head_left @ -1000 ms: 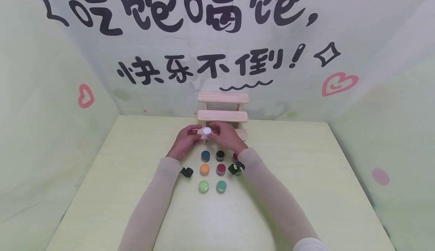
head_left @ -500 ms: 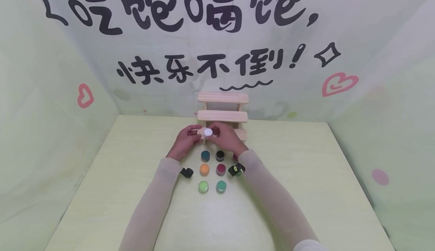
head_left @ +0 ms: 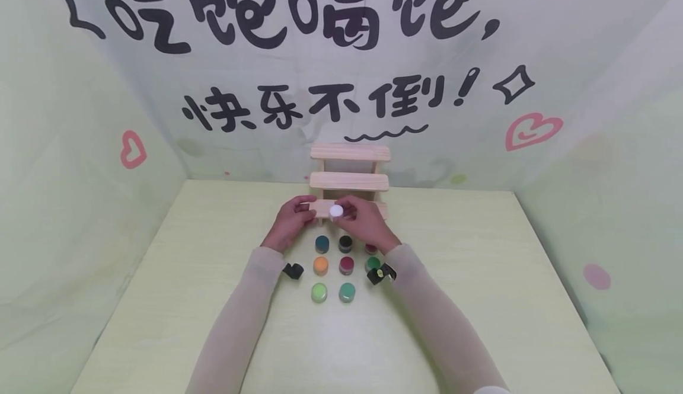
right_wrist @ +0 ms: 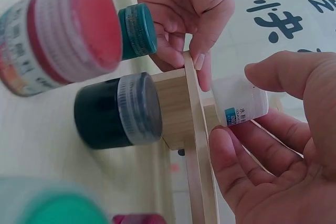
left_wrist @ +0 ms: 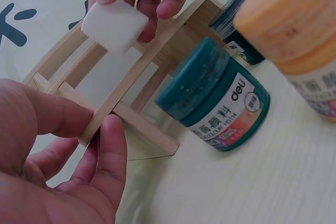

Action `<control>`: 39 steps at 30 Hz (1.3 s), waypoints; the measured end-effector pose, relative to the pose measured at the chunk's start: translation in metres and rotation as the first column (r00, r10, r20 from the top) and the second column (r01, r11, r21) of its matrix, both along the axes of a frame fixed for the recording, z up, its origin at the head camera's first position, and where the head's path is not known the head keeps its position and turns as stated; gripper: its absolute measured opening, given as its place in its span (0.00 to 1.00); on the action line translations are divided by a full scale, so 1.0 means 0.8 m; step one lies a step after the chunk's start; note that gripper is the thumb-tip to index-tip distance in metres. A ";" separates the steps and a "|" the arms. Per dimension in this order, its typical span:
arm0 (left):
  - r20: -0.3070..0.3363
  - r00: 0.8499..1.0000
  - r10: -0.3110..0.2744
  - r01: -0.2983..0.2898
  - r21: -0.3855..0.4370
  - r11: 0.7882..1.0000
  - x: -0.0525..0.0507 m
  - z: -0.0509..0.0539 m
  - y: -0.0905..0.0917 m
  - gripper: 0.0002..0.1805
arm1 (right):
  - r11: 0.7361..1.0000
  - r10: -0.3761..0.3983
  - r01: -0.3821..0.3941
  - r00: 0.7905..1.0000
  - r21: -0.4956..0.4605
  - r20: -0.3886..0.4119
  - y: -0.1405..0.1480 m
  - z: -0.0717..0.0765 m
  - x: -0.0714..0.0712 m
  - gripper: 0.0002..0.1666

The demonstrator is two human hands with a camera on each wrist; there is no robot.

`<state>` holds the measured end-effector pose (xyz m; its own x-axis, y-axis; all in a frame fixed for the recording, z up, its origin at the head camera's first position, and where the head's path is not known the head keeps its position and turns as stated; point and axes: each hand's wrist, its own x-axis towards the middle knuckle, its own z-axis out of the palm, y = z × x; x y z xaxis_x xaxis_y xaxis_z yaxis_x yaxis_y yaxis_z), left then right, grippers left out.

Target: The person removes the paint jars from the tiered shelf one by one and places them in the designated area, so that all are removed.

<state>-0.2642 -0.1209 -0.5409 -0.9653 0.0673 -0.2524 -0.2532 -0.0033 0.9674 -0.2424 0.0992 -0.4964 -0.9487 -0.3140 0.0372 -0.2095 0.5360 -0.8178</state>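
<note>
My left hand (head_left: 290,219) pinches the left end of the lowest step of a small wooden three-step rack (head_left: 349,181), its thumb on top and fingers beneath in the left wrist view. My right hand (head_left: 365,219) holds a small white paint jar (right_wrist: 240,98) between thumb and fingers. This jar is at the lowest step, left of its middle, with its base close to the board; whether it touches cannot be told. Nearest in front of the rack stand a dark teal jar (left_wrist: 215,95) and a black jar (right_wrist: 118,109).
More paint jars stand in rows before the rack: orange (head_left: 321,265), dark red (head_left: 346,265), green (head_left: 373,263), light green (head_left: 319,292) and teal (head_left: 347,292). Another dark red jar (head_left: 370,249) is partly hidden by my right wrist. A printed cloth backdrop (head_left: 256,157) hangs behind.
My right hand has shifted a little to the right along the lowest step with the white paint jar. The left hand keeps its place at the step's end.
</note>
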 end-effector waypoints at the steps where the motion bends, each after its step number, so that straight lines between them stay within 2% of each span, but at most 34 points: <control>1: -0.002 1.000 0.002 -0.002 0.001 1.000 0.000 0.000 0.000 0.22 | 1.000 -0.003 0.003 1.000 -0.004 -0.001 0.002 0.000 0.001 0.21; 10: -0.002 1.000 -0.006 0.006 -0.005 1.000 0.000 0.001 -0.001 0.22 | 1.000 -0.015 0.015 1.000 -0.025 0.007 0.018 0.001 0.020 0.19; 20: 0.019 1.000 -0.007 0.006 0.031 0.999 0.000 0.003 -0.001 0.23 | 0.998 -0.014 0.016 0.999 -0.065 0.039 0.035 -0.002 0.045 0.18; 25: 0.025 0.999 -0.028 0.028 0.035 0.999 0.003 0.012 -0.002 0.25 | 0.993 0.022 -0.019 0.999 -0.114 0.025 0.042 -0.002 0.058 0.18; 30: -0.009 1.000 -0.016 0.016 0.006 1.000 0.005 0.010 -0.002 0.23 | 0.993 0.041 -0.039 0.999 -0.113 0.018 0.048 -0.004 0.068 0.18; 31: -0.013 1.000 -0.011 0.011 0.000 1.000 0.003 0.004 -0.002 0.23 | 0.993 0.044 -0.042 0.999 -0.112 0.014 0.050 -0.004 0.070 0.18; 39: -0.006 1.000 -0.009 0.009 -0.019 1.000 0.003 0.002 -0.002 0.22 | 0.995 0.056 -0.059 0.998 -0.082 -0.041 0.060 -0.010 0.087 0.18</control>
<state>-0.2616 -0.1226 -0.5396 -0.9661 0.0712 -0.2483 -0.2477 0.0172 0.9687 -0.1727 0.1475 -0.5046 -0.9265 -0.3624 0.1015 -0.2702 0.4526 -0.8498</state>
